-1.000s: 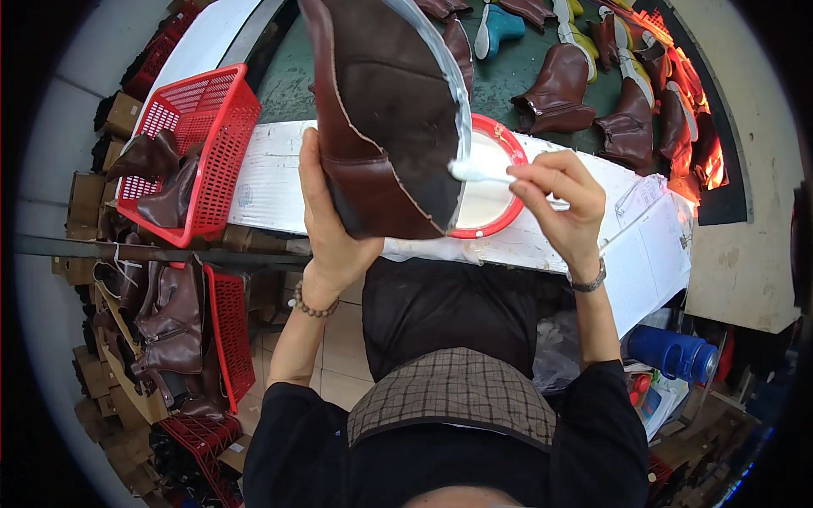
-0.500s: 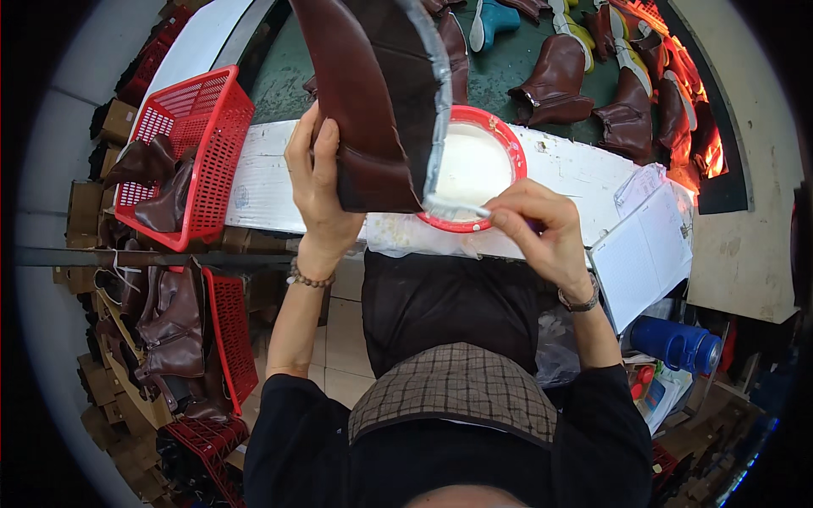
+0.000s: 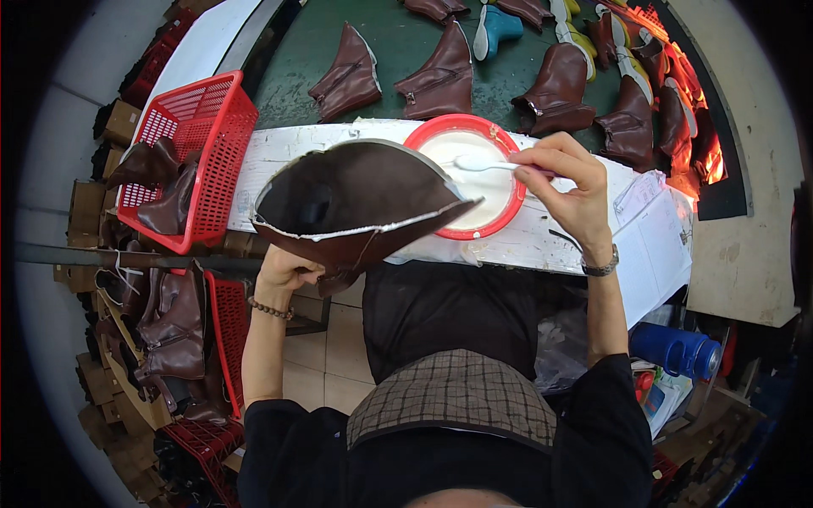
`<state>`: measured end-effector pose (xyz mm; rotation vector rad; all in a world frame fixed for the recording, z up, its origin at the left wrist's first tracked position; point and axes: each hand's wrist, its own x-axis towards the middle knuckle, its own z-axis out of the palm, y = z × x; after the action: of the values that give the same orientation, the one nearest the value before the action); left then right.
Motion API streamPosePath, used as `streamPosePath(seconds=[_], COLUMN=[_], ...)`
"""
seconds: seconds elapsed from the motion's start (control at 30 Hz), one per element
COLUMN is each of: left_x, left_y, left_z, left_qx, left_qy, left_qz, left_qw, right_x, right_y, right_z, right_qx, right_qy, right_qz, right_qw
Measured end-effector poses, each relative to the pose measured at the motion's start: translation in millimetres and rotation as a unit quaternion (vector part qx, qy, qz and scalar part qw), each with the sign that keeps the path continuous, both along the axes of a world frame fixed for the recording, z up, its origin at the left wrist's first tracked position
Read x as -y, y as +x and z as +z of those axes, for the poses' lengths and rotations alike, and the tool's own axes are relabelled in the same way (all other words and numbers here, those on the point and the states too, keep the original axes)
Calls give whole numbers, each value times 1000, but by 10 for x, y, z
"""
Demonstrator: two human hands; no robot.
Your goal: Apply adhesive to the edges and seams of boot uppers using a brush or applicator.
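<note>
A brown leather boot upper (image 3: 343, 241), its wide opening turned up and its edge lined with white, is gripped from below by my left hand (image 3: 286, 275); part of those fingers is hidden behind it. My right hand (image 3: 569, 182) pinches the handle of a small toothbrush-like brush (image 3: 483, 164). The brush's white-coated head is over the white, paste-like liquid (image 3: 474, 193) in a red-rimmed bowl (image 3: 449, 125). One pointed corner of the boot upper overlaps the bowl's near left part in the picture.
Several brown boot uppers (image 3: 436, 76) and a blue-green shoe form (image 3: 498, 32) lie on the green surface beyond the white board (image 3: 262, 173). A red basket (image 3: 216, 173) stands left. Papers (image 3: 648, 245) and a blue bottle (image 3: 677, 349) are at right. An orange glow lights the far right.
My left hand has lowered the boot upper and tipped its opening up toward me. The brush has left the upper's edge and moved up and right over the bowl.
</note>
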<state>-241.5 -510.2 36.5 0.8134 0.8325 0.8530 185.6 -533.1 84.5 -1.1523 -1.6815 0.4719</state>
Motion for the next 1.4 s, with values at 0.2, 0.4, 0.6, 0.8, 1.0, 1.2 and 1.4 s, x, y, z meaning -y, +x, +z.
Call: streamPosePath(seconds=[0.2, 0.4, 0.6, 0.8, 1.0, 1.2, 1.4], left_x=[-101, -82, 42, 161, 220, 110, 27], left_y=[-560, -391, 315, 417, 698, 837, 529], left_z=[-1058, -835, -20, -171, 48, 153, -162], left_qx=[-248, -24, 39, 30, 47, 39, 144], left_qy=[317, 175, 54, 7, -48, -224, 297], left_qz=[-73, -114, -64, -242, -345, -320, -231], left_qw=[913, 978, 996, 970, 936, 920, 915], right_x=[-98, 43, -124, -226, -342, -421, -107], right_y=[-93, -133, -105, -98, -234, -263, -2], right_z=[-74, -148, 49, 244, 402, 350, -144], right_qx=[5, -64, 17, 125, 192, 180, 19], right_qy=[53, -4, 34, 71, 77, 122, 48], right_qz=[21, -2, 32, 95, 151, 149, 53], right_qw=[998, 998, 999, 985, 967, 965, 997])
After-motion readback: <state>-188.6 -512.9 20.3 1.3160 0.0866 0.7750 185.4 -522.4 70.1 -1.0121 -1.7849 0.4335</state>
